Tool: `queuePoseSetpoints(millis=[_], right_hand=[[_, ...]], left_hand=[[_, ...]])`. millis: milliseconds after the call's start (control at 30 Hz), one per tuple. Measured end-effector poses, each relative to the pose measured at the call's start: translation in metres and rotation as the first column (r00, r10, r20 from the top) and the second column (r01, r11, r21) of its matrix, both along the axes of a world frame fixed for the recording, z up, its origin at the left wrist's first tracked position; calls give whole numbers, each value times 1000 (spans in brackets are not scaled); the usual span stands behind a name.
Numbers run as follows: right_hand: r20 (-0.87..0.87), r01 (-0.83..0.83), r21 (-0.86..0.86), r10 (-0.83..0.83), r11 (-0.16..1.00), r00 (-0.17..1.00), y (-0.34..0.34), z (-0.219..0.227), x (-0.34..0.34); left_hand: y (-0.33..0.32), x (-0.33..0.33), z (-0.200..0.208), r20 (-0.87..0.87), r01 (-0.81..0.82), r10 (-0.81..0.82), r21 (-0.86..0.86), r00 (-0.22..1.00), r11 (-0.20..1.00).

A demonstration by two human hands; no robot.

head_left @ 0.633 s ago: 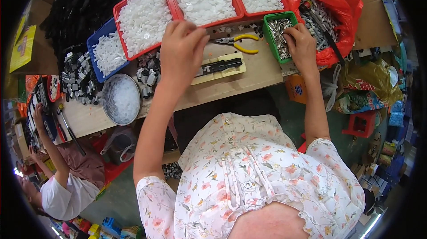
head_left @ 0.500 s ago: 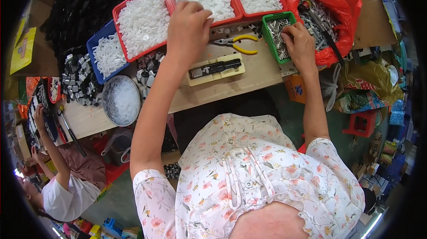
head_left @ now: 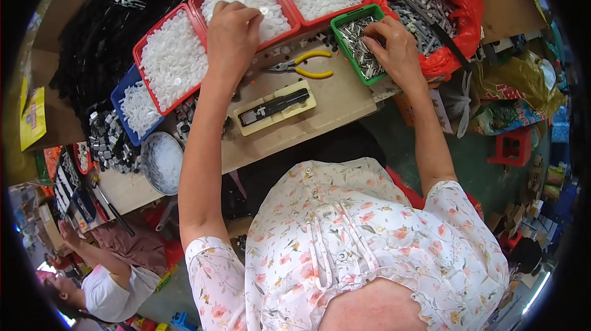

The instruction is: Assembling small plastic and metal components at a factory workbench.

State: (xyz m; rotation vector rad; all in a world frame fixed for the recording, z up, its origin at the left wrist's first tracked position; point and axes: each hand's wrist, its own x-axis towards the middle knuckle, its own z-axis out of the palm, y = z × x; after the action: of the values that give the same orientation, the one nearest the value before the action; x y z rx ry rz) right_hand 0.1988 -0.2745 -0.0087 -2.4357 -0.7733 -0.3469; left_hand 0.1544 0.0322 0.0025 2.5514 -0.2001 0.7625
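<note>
My left hand (head_left: pixel 233 38) is over the lower left of the middle red tray (head_left: pixel 288 6), its fingers curled down at the small white plastic discs (head_left: pixel 271 14). What its fingertips may hold is hidden. My right hand (head_left: pixel 395 48) reaches into a green box (head_left: pixel 348 52) of thin metal pins (head_left: pixel 353 34); thumb and fingers are bent together, and anything between them is too small to make out. Between my forearms a cream holder block (head_left: pixel 252 123) lies on the bench, with a black elongated part (head_left: pixel 277 107) set in it. Yellow-handled pliers (head_left: pixel 315 74) rest just beyond it.
Two more red trays of white pieces flank the middle one. Left of them stand a blue tray (head_left: pixel 123 118), metal blocks (head_left: pixel 111 143) and a round bowl (head_left: pixel 145 161). A red bag (head_left: pixel 474 17) of grey pieces is far right. A person (head_left: pixel 114 288) sits lower left.
The whole view has shifted, so trays, pliers and holder block appear further left. My left hand is still at the middle tray, my right still at the green box.
</note>
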Motion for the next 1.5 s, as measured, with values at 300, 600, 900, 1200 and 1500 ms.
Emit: queuePoseSetpoints(millis=[300, 600, 900, 1200, 1500], right_hand=[[-36, -1, 2, 1, 1000, 999, -1, 0, 4], [-258, 7, 348, 89, 937, 962, 27, 24, -25], [-233, -230, 718, 539, 657, 809, 89, 30, -78], [-110, -341, 543, 468, 767, 877, 85, 23, -80], [-410, -147, 699, 561, 700, 719, 82, 16, -74]], left_hand=[[-17, -57, 18, -175, -149, 62, -543, 983, 827], [-39, -104, 4, -203, -177, -191, -974, 960, 145], [-62, -120, 3, -208, -209, -235, -978, 949, 22], [-69, -121, 5, -195, -201, -227, -980, 954, 0], [-63, -131, 5, -220, -251, -349, -967, 911, -43]])
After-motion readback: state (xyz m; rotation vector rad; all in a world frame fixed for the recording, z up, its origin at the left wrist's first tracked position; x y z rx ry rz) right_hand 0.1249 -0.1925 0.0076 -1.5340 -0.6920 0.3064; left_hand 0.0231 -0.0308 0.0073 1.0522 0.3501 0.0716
